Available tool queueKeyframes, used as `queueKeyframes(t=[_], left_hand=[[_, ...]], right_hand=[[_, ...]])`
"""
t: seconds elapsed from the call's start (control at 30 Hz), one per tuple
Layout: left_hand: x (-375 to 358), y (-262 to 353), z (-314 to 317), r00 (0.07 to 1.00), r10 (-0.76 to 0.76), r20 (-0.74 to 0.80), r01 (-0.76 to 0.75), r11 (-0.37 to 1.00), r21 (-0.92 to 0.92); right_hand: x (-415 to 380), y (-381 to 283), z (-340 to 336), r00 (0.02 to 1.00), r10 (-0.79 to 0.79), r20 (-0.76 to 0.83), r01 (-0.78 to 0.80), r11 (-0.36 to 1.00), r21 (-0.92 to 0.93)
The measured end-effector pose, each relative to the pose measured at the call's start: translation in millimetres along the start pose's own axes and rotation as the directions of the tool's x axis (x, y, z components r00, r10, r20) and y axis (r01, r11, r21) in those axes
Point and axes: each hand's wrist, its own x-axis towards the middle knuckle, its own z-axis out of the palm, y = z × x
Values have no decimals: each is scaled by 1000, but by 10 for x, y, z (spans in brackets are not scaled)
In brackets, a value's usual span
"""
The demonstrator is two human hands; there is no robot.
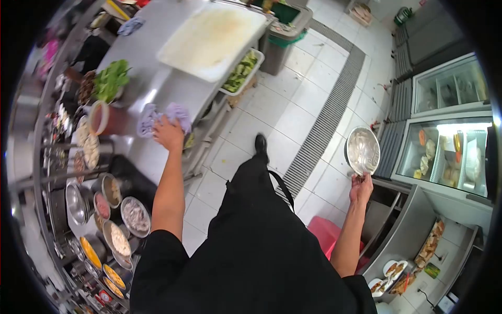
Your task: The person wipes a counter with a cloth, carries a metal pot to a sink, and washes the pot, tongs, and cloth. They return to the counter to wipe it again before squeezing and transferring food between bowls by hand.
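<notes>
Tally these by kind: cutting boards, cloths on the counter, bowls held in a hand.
Cutting board: 1
Cloths: 2 (one under the left hand, one beside the board)
Held bowl: 1, right hand
Total: 4

The lone view looked from the wearer's head, forward and steeply down, through a wide lens that darkened the corners. The torso [266,256] sat closest, at bottom centre; the left hand [168,134], centre left, and right hand [361,189], centre right, lay farther off.
</notes>
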Motion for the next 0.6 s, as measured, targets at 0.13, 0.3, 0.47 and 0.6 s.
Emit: queueKeyframes(t=[0.13, 0.3, 0.47, 0.6], left_hand=[[486, 599, 126, 993, -99, -59, 108, 978, 176], [1748, -233, 971, 950, 312, -22, -264, 837, 479], [2167, 2140, -454, 810, -529, 254, 395, 171, -903], [2856, 3417, -662, 861, -474, 182, 287, 159, -945]], right_hand=[[695, -212, 210, 998, -3, -65, 7, 998, 55], [1575, -523, 304, 965, 32, -260, -19, 999, 51], [2283, -632, 243, 880, 72, -470, -34, 996, 87], [2903, -739, 415, 809, 95, -580, -30, 992, 121]])
